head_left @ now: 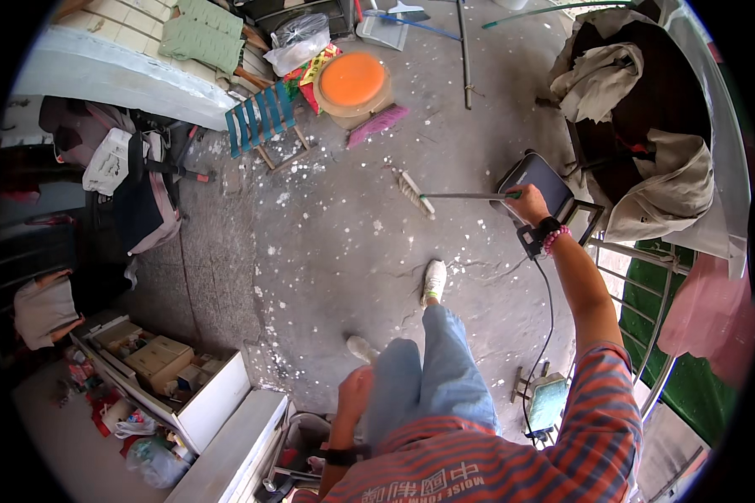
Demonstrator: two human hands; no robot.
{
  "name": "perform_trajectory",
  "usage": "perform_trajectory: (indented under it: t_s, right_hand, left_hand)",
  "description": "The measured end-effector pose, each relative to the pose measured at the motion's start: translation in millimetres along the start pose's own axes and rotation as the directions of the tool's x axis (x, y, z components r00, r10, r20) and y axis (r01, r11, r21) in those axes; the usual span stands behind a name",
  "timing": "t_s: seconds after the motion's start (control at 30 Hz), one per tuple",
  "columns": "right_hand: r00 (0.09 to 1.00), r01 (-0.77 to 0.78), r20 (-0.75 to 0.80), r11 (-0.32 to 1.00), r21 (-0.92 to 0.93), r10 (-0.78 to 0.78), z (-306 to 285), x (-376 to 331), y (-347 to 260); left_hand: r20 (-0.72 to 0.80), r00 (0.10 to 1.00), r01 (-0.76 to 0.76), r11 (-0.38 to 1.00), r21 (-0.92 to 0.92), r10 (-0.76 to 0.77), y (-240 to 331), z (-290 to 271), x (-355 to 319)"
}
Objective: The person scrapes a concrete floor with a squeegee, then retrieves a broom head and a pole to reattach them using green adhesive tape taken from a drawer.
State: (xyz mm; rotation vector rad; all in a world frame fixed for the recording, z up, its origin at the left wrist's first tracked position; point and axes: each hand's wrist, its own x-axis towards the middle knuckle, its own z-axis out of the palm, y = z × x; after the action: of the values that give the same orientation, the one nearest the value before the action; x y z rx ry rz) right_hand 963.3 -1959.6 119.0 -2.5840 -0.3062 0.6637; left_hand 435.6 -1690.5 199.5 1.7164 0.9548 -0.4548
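Looks like sweeping with 1 white-bristled, grey-sticked floor brush (414,194), head mid-frame over speckled grey concrete floor (335,251). Gripping green handle end with bare right hand (526,204), right of centre, fingers wrapped closed around stick. For next stroke, probably need firm wrist and bristles flat, clear of nearer white shoe (434,281). Cannot confirm bristle contact from above. Cannot see inside loosely curled left hand (356,392), lower centre; cannot tell grip or contents. Losing frame corners to black fisheye rim.

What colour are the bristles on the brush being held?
Off-white bristles, best seen in head view.
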Motion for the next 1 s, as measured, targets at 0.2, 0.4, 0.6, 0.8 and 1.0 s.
perform_trajectory:
  t_s: [0.2, 0.4, 0.6, 0.8, 1.0]
  right_hand:
    - [0.987, 0.116, 0.069, 0.943, 0.313, -0.145, 9.5, -32.3, -19.5]
    - [0.965, -0.064, 0.260, 0.941, 0.333, -0.026, 140.1, -34.7, -77.7]
    - [0.984, -0.095, 0.158, 0.992, 0.084, 0.081, 82.8, 21.5, -27.9]
    - [0.995, -0.093, 0.043, 0.995, 0.023, 0.092, 26.4, 35.2, -7.1]
    - [0.969, 0.071, 0.202, 0.946, 0.317, -0.141, -18.5, -14.9, -63.5]
  left_hand:
    - [-0.019, 0.998, 0.057, 0.998, 0.038, -0.056, 31.2, 6.0, 5.5]
    - [-0.006, 0.997, 0.083, 0.993, 0.085, -0.083, 71.6, 4.7, 23.7]
    - [-0.059, 0.995, 0.080, 0.996, -0.034, -0.082, 85.5, -11.3, 49.5]
    - [0.020, 0.996, 0.082, 0.993, 0.084, -0.084, 104.0, 7.2, 85.3]
    - [0.051, 0.995, -0.082, 0.989, -0.124, 0.089, 149.4, 51.1, 154.4]
